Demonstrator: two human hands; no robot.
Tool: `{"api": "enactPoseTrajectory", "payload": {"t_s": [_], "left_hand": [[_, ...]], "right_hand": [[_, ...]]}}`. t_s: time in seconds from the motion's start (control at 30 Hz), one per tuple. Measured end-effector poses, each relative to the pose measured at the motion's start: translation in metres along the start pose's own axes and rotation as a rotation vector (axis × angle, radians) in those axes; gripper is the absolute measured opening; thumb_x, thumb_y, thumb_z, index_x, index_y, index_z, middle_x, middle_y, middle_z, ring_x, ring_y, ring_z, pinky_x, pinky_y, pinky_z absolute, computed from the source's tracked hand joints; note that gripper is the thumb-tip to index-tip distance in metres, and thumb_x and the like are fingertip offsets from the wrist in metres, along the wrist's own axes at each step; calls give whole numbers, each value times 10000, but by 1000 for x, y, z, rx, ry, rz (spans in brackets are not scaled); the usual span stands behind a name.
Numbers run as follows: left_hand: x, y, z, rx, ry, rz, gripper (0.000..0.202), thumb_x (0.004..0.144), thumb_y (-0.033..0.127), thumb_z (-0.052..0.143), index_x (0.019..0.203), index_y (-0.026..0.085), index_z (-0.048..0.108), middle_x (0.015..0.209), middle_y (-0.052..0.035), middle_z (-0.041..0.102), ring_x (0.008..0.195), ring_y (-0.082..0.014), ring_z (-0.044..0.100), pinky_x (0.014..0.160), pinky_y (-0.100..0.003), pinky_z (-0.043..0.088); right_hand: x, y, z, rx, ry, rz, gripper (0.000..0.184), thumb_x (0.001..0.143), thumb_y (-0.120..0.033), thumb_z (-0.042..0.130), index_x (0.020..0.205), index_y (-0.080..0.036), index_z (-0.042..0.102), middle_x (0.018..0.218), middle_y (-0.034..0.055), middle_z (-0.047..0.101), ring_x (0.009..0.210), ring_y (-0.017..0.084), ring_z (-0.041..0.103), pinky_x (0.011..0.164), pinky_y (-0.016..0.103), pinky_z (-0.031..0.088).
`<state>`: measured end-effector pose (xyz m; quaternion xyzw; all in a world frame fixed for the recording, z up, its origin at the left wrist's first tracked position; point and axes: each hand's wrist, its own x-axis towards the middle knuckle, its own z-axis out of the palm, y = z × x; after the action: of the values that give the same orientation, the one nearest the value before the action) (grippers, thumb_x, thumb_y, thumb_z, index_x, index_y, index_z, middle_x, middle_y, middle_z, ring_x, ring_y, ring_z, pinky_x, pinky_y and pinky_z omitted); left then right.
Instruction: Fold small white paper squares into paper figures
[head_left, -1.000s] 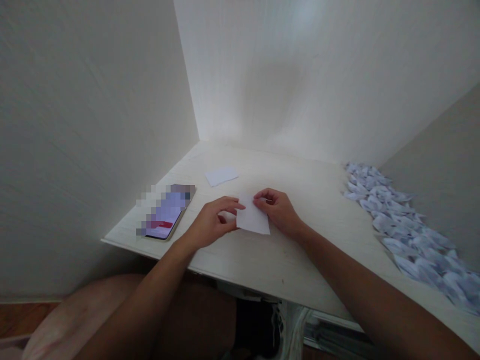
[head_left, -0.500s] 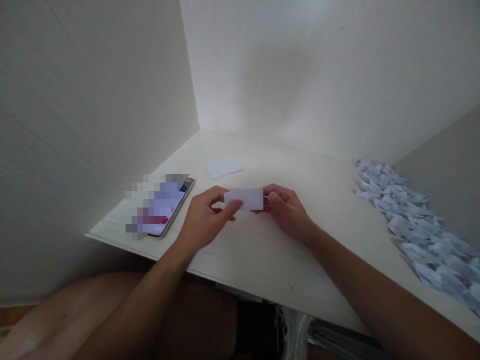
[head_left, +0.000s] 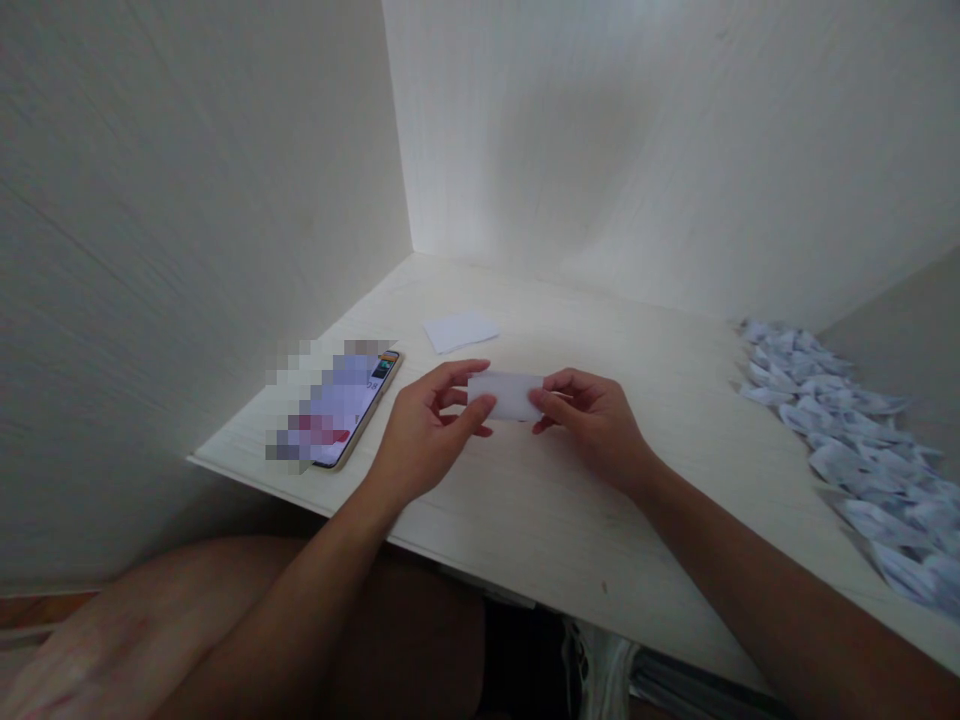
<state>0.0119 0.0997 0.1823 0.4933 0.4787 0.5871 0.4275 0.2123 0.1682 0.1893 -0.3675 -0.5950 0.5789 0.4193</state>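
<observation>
Paper slip (head_left: 508, 394), small, white and oblong, held between both hands over the middle of the bench (head_left: 600, 520), long edge roughly level. It looks lifted just clear of the surface, though the angle is too flat to be sure. Left hand (head_left: 424, 440) has the slip's left end: thumb against the near face, forefinger curved over the top edge, fingers (head_left: 480, 407) pinched shut on the paper. Right hand (head_left: 596, 425) has the right end the same way, thumb and forefinger clamped on it and the other fingers curled in beneath. Hands are near each other with only the slip between them; both forearms come in from the lower edge of the view. Whether the slip is a single layer or folded double cannot be told. Phone (head_left: 352, 400) lies flat on the bench to the left of the left hand, near it but apart, with its screen lit and facing up and its long side angled toward the back corner. Loose sheet (head_left: 460, 331), white, lies flat beyond the hands toward the corner, apart from both hands and the phone. Folded paper pieces (head_left: 847, 440), white with a bluish cast, lie in a long heap along the bench's right side, well apart from the hands. Pale walls (head_left: 225, 200) close in the bench on the left and at the back. Bare thigh (head_left: 187, 630) shows below the front edge.
</observation>
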Motion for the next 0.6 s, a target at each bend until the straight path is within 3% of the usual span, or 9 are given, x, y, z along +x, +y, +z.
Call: {"api": "enactPoseTrajectory", "payload": {"t_s": [0.13,0.33,0.5,0.6], "left_hand": [[0,-1,0,-23,9,-11,438,851,342,826,1237,157,730,1007,-63,719,810,-162,756,653,-288,711],[0,2,0,-31,48,-28,388,838,355,842,1142,134,745,781,-29,745,736,-183,772,614,-286,707],[0,2,1,-51,90,-47,345,804,343,869,1052,128,763,794,-43,778,714,-186,778,613,-293,713],[0,3,1,-51,91,-48,330,788,328,879,1029,130,773,796,-42,781,711,-183,775,610,-295,714]], "right_hand": [[-1,-2,1,2,13,-2,368,678,-476,954,752,-192,731,728,-9,717,588,107,658,555,253,627],[-4,-4,1,-23,11,-7,350,707,-460,940,764,-196,717,714,-16,694,578,113,653,577,282,640],[-4,-3,1,-7,13,-15,354,701,-438,948,798,-194,710,748,-11,707,589,118,667,567,280,637],[-3,-3,2,0,22,-43,380,698,-423,951,912,-204,725,789,-14,713,631,135,692,575,295,648]]}}
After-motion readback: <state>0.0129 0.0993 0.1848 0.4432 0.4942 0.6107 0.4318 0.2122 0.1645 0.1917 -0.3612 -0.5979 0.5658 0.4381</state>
